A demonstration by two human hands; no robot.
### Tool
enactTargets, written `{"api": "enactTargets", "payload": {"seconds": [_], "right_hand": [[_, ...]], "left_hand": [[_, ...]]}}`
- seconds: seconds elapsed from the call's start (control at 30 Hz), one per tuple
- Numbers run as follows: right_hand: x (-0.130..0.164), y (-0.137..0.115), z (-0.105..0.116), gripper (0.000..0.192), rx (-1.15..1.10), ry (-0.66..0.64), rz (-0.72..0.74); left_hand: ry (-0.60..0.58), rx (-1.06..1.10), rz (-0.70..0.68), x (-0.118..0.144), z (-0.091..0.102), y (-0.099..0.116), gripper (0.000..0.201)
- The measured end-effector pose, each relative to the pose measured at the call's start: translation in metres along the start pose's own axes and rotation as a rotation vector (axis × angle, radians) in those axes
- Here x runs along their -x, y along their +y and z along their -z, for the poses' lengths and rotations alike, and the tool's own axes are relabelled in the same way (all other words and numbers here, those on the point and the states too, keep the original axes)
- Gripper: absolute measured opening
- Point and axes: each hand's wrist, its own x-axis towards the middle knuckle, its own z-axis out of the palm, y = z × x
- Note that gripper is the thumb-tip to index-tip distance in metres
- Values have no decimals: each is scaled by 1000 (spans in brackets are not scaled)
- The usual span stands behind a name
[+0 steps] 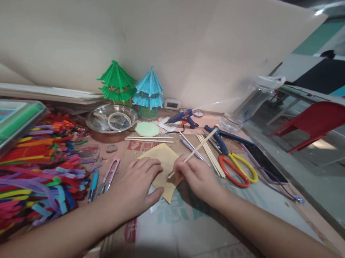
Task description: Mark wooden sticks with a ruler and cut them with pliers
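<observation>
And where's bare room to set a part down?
Best: the printed sheet between left forearm and right forearm, nearer than the yellow paper. Smaller: between right forearm and scissors. Crowded: left, under pipe cleaners; back, with dish, glue gun, sticks.

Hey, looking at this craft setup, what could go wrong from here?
The glue gun points its nozzle at white paper; if it's hot, which I can't tell, it could scorch that or a reaching hand.
The bottle stands near the right edge of the table, so a bump might topple it.
The yellow paper could slip if the left hand lifts.
</observation>
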Motion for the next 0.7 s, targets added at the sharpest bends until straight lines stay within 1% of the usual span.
{"api": "enactTargets", "payload": {"seconds": [0.07, 0.1, 0.13, 0.2, 0.27, 0.37, 0.5, 0.7], "right_hand": [[1, -8, -2, 31, -446, 37, -191], [2, -12, -4, 30, -642, 37, -269], [3, -15, -5, 29, -794, 24, -325], [5, -18, -8, 26, -955, -16, -387], [6, -18, -11, 24, -1001, -42, -401], [8, -16, -11, 23, -1012, -48, -388], [9, -15, -11, 25, -990, -62, -378], [12, -19, -15, 32, -936, -99, -332]], "left_hand": [[48, 99, -7, 1, 5, 1, 30], [92, 155, -14, 2, 8, 2, 26], [143, 212, -22, 3, 11, 5, 21], [220, 324, -35, 6, 16, 12, 13], [229, 428, -27, 9, 20, 21, 8], [174, 538, 22, 13, 22, 28, 7], [102, 645, 76, 15, 22, 29, 16], [64, 693, 127, 13, 23, 30, 23]]}}
